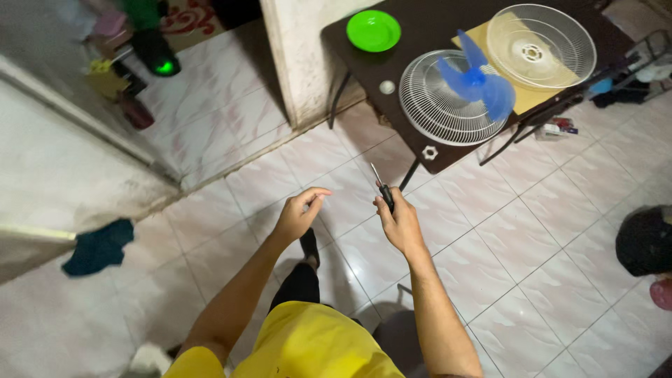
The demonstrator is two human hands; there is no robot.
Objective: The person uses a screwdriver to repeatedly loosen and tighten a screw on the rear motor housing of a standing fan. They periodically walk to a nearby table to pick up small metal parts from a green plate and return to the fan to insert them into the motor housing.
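Note:
My right hand [400, 224] grips a screwdriver [382, 187] with a black handle, its thin metal shaft pointing up and away. My left hand [301, 212] hovers beside it over the tiled floor, fingers curled loosely and apart, holding nothing. Ahead, on a dark table [420, 28], lies a white wire fan guard [448, 112] with a blue fan blade [479, 80] resting on it. A second white fan guard [540, 46] sits on a yellow sheet further right. A small white nut [429, 152] lies near the table's front edge.
A green plate [374, 31] and a small white cap [387, 87] are on the table's left side. A concrete pillar [304, 56] stands left of the table. A dark blue cloth [99, 246] lies on the floor at left. A black round object [644, 241] sits at right.

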